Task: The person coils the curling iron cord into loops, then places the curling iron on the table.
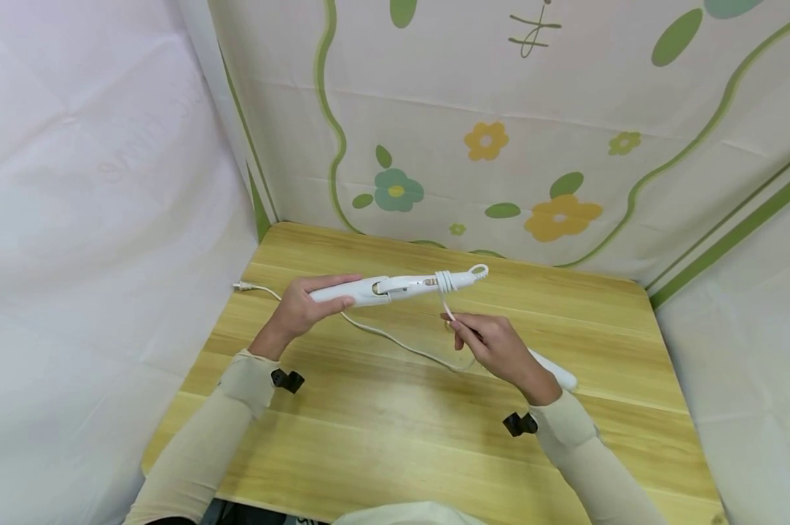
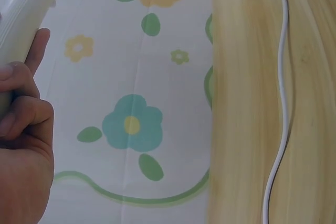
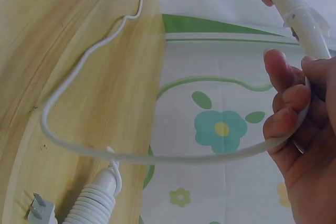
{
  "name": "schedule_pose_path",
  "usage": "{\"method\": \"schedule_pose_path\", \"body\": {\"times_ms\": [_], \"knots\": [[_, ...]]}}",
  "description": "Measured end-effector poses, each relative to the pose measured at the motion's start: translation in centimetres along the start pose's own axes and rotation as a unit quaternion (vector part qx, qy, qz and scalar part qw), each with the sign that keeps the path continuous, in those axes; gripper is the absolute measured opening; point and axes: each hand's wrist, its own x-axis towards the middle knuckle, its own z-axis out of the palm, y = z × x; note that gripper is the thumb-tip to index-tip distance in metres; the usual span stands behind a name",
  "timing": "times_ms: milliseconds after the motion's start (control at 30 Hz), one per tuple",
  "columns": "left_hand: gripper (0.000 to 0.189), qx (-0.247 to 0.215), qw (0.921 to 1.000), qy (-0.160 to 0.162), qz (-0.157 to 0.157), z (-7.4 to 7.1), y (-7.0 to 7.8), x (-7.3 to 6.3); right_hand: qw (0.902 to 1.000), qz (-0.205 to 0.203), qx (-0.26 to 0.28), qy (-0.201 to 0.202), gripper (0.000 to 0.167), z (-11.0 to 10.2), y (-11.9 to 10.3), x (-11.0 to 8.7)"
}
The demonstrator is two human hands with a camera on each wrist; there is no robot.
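Note:
In the head view, a white curling iron (image 1: pixel 362 292) is held above the table, slightly tilted, its looped cord end toward the right. My left hand (image 1: pixel 299 306) grips its left part, thumb and fingers around the body. A few turns of white cord (image 1: pixel 444 281) wrap the iron near its right end. From there the cord runs down to my right hand (image 1: pixel 500 346), which pinches it between thumb and fingers. The rest of the cord (image 3: pixel 184 158) trails in a wide loop in the right wrist view. Its plug (image 1: pixel 240 286) lies at the table's left edge.
A second white appliance (image 1: pixel 552 368) lies on the wooden table (image 1: pixel 395 437), partly hidden by my right wrist. The right wrist view shows its tightly wound cord (image 3: pixel 92 205) and a two-pin plug (image 3: pixel 42 211). A flower-printed cloth (image 1: pixel 434 102) stands behind the table.

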Motion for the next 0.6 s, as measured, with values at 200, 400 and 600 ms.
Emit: {"method": "schedule_pose_path", "body": {"times_ms": [200, 400, 600], "knots": [[0.040, 0.007, 0.9996, 0.026, -0.011, -0.49, -0.09, 0.12, 1.0000, -0.002, -0.007, 0.005, 0.024, 0.01, 0.04, -0.39], [0.040, 0.019, 0.9981, 0.057, -0.013, -0.77, -0.19, 0.22, 0.9997, 0.020, -0.011, 0.008, 0.023, -0.35, -0.29, -0.56], [0.038, 0.051, 0.9963, 0.069, -0.005, -0.71, -0.44, 0.25, 0.9997, -0.001, -0.025, 0.007, 0.021, -0.75, -0.52, -0.56]]}}
